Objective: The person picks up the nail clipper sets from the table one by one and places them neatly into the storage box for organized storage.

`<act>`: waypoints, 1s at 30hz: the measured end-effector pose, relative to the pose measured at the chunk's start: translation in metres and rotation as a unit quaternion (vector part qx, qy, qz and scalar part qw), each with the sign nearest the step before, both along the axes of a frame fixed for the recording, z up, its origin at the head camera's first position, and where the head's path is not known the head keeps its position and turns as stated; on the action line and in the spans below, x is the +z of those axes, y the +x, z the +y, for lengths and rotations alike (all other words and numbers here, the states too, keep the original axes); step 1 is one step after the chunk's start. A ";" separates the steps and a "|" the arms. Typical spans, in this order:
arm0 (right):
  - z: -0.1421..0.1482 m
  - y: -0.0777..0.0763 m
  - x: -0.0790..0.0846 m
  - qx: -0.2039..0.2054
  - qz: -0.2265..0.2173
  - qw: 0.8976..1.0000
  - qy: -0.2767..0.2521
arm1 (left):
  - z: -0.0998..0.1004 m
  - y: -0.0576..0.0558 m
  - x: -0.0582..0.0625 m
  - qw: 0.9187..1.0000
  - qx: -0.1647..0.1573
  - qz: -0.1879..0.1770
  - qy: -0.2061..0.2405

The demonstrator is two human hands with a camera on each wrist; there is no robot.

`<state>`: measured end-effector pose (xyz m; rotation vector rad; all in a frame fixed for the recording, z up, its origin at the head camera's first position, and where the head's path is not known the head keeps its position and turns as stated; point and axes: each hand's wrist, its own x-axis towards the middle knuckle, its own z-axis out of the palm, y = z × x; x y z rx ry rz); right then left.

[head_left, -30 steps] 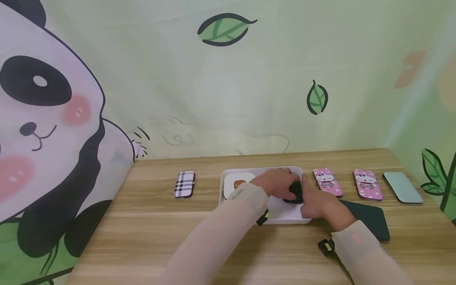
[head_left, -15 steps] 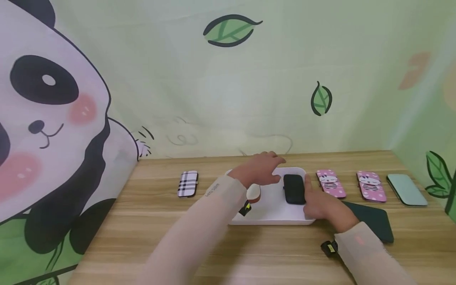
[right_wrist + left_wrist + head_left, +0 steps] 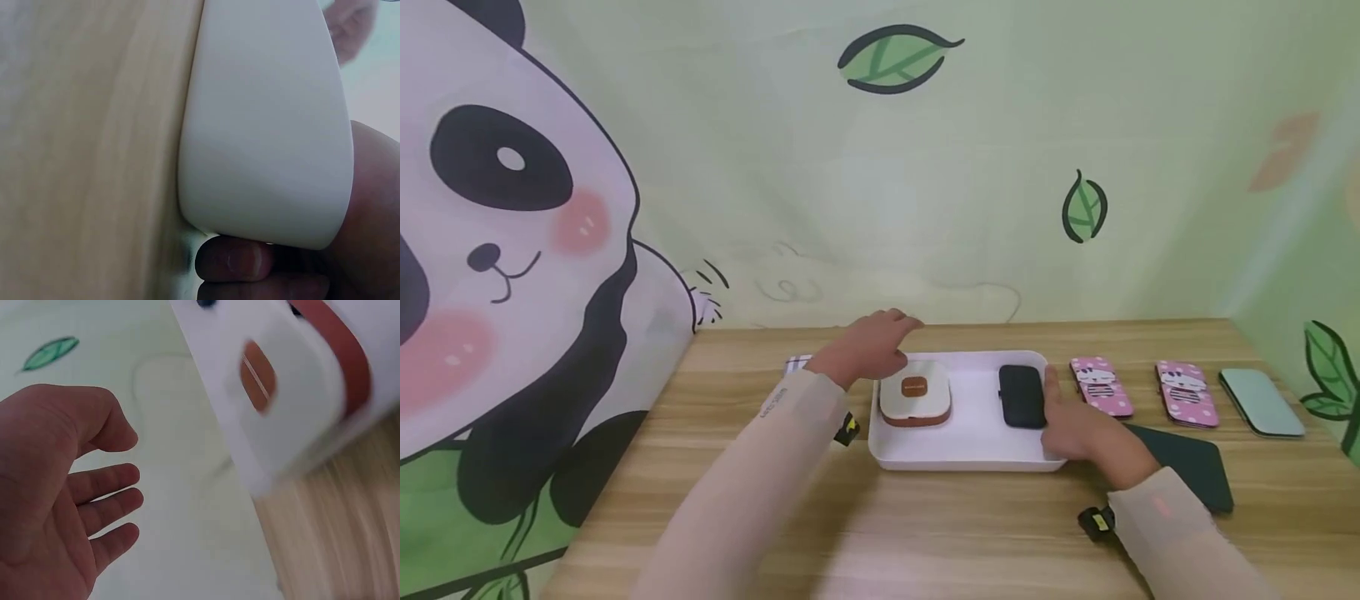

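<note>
A white tray (image 3: 970, 454) stands on the wooden table. In it sit a rounded white-and-brown box (image 3: 915, 392) on the left and a small black case (image 3: 1022, 396) on the right. My left hand (image 3: 868, 346) hovers by the tray's back left corner, fingers apart and holding nothing; the left wrist view also shows the bare palm (image 3: 44, 500). My right hand (image 3: 1075, 425) grips the tray's right end. In the right wrist view its fingertips (image 3: 240, 259) curl against the tray wall (image 3: 269, 137). The left hand partly hides a plaid case (image 3: 796, 363).
Right of the tray lie two pink cartoon-print cases (image 3: 1101, 387) and a pale mint case (image 3: 1262, 402). A dark green flat rectangular thing (image 3: 1195, 467) lies partly under the right wrist. A printed panda backdrop (image 3: 880, 208) rises behind the table's back edge.
My left hand has let go of the black case in the tray and moved left, past the white-and-brown box. The right hand has stayed at the tray's right end.
</note>
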<state>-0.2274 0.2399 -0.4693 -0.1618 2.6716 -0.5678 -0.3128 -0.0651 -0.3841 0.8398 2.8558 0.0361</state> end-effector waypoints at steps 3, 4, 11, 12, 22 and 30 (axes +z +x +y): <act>0.001 -0.001 0.002 -0.003 -0.004 1.000 0.003 | -0.027 -0.006 -0.003 1.000 0.018 -0.014 0.005; 0.002 -0.001 0.002 -0.004 -0.005 1.000 0.004 | -0.036 -0.008 -0.004 0.999 0.023 -0.021 0.010; 0.005 -0.001 0.003 -0.003 -0.002 1.000 0.004 | -0.103 -0.013 -0.015 0.988 0.115 -0.101 0.005; 0.005 -0.001 0.003 -0.003 -0.003 1.000 0.004 | -0.111 -0.012 -0.018 0.986 0.126 -0.112 0.000; 0.004 0.002 0.001 -0.006 -0.009 1.000 -0.001 | -0.147 -0.009 -0.041 0.973 0.158 -0.165 0.010; -0.001 0.001 0.001 0.000 -0.004 1.000 0.006 | -0.164 -0.010 -0.052 0.974 0.157 -0.161 0.023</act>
